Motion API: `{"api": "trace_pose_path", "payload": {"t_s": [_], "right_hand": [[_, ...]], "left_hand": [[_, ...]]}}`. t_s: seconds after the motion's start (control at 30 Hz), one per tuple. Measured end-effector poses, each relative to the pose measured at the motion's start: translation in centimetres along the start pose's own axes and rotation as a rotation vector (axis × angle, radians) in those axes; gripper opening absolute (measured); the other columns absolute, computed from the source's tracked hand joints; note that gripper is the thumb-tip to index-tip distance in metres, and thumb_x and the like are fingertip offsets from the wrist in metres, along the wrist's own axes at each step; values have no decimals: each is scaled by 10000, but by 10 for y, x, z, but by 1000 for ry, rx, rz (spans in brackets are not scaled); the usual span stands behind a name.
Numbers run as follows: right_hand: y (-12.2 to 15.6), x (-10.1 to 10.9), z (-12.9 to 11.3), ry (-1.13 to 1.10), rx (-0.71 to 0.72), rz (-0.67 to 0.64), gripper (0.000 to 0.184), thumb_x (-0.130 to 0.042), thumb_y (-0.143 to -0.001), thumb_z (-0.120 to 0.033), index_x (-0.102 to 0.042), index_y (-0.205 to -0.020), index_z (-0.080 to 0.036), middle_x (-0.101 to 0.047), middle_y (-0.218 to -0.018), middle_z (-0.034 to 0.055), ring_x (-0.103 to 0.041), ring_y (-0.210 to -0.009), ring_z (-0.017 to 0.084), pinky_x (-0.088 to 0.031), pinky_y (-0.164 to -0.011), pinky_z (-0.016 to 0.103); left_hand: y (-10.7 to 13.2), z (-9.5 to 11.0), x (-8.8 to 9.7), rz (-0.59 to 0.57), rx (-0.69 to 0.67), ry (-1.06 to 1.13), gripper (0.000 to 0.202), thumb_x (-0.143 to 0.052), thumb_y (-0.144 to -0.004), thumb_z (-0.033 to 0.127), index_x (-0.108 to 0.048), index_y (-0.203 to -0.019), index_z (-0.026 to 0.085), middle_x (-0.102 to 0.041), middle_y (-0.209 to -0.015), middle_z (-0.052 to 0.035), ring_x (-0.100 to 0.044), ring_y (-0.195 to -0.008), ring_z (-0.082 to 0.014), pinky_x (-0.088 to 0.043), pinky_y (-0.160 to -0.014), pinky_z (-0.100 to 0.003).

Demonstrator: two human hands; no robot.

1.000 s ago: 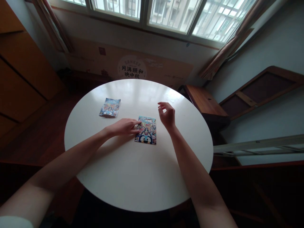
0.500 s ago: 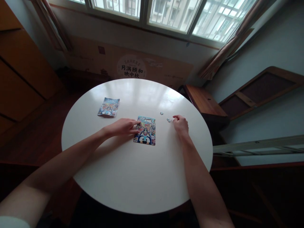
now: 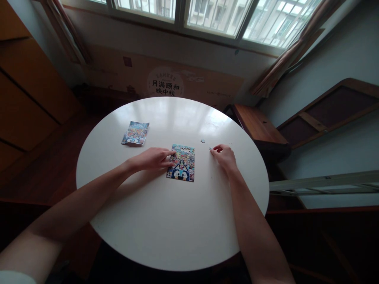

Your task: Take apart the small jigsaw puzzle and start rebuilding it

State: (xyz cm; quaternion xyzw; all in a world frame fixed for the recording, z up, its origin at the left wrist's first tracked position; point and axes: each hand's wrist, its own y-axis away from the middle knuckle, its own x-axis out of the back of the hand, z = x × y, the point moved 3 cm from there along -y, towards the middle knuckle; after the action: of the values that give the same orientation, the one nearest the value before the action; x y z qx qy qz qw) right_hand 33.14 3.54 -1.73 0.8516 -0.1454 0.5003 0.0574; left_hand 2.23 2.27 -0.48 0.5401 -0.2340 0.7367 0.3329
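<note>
A small colourful jigsaw puzzle [image 3: 182,162] lies near the middle of the round white table [image 3: 166,221]. My left hand [image 3: 154,157] rests flat on the table with its fingertips on the puzzle's left edge. To the right of the puzzle, my right hand [image 3: 225,155] pinches a small loose puzzle piece [image 3: 211,149] against the tabletop. A second loose piece [image 3: 203,141] lies a little farther back, apart from both hands.
A printed picture sheet or wrapper [image 3: 135,133] lies at the table's back left. A wooden stool or side table [image 3: 257,130] stands to the right. Wooden cabinets stand at left, and a cardboard panel [image 3: 166,83] leans under the window.
My right hand came down from above the puzzle to the table at its right, where two loose pieces now show, and closed its fingers on the nearer one. My left hand stayed put.
</note>
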Motion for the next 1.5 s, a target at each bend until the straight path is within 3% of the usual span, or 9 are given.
{"api": "trace_pose_path", "payload": {"t_s": [0.2, 0.3, 0.37, 0.5, 0.63, 0.8, 1.1, 1.5], "right_hand": [[2, -5, -7, -304, 83, 34, 170, -664, -749, -308, -689, -851, -174, -724, -866, 70, -644, -747, 177, -507, -699, 314], [1, -7, -26, -569, 199, -24, 262, -689, -728, -344, -704, -916, -161, -733, -856, 76, -661, -743, 174, -535, -693, 318], [0, -8, -44, -625, 275, -85, 241, -701, -714, -336, -723, -880, -162, -734, -807, 63, -660, -716, 169, -541, -703, 329], [2, -20, -75, -570, 397, -176, 176, -670, -749, -269, -756, -863, -167, -747, -823, 61, -648, -695, 156, -532, -702, 320], [12, -41, -87, -481, 493, -26, 171, -612, -805, -228, -760, -865, -167, -753, -889, 68, -629, -702, 149, -524, -738, 320], [22, -58, -84, -451, 536, -35, 148, -615, -814, -202, -760, -840, -183, -740, -860, 53, -623, -705, 154, -517, -755, 314], [20, -63, -81, -302, 643, -18, 163, -621, -848, -175, -777, -862, -217, -708, -862, 58, -607, -869, 213, -485, -883, 378], [21, -66, -79, -272, 662, 9, 166, -641, -842, -178, -794, -884, -230, -627, -912, 67, -583, -911, 211, -489, -898, 379]], "left_hand": [[0, 0, 0, 7, -6, 14, 528, -488, -965, 492, -524, -1390, 181, -697, -1025, -91, -628, -837, -180, -423, -687, -255], [1, -1, 0, 14, -2, 22, 543, -487, -962, 504, -523, -1394, 178, -701, -1010, -95, -632, -826, -184, -427, -680, -261], [1, -1, -1, 18, -4, 27, 544, -492, -959, 507, -525, -1394, 182, -702, -1035, -100, -638, -850, -192, -430, -684, -264], [0, 0, 0, 13, -8, 33, 531, -505, -956, 484, -523, -1395, 185, -705, -1050, -97, -640, -868, -195, -424, -689, -264], [1, 2, 2, 6, 4, 32, 546, -507, -957, 483, -518, -1406, 175, -707, -996, -92, -637, -818, -191, -413, -664, -267], [1, 2, 2, 1, 9, 29, 535, -518, -955, 466, -523, -1398, 166, -705, -1068, -106, -647, -905, -217, -427, -704, -278], [-1, -4, -4, 10, -14, -11, 567, -471, -963, 523, -500, -1419, 189, -702, -1035, -89, -645, -874, -206, -426, -678, -267], [-1, -3, -5, 13, -21, -12, 565, -461, -967, 522, -488, -1427, 193, -695, -1079, -98, -649, -900, -213, -436, -702, -274]]}}
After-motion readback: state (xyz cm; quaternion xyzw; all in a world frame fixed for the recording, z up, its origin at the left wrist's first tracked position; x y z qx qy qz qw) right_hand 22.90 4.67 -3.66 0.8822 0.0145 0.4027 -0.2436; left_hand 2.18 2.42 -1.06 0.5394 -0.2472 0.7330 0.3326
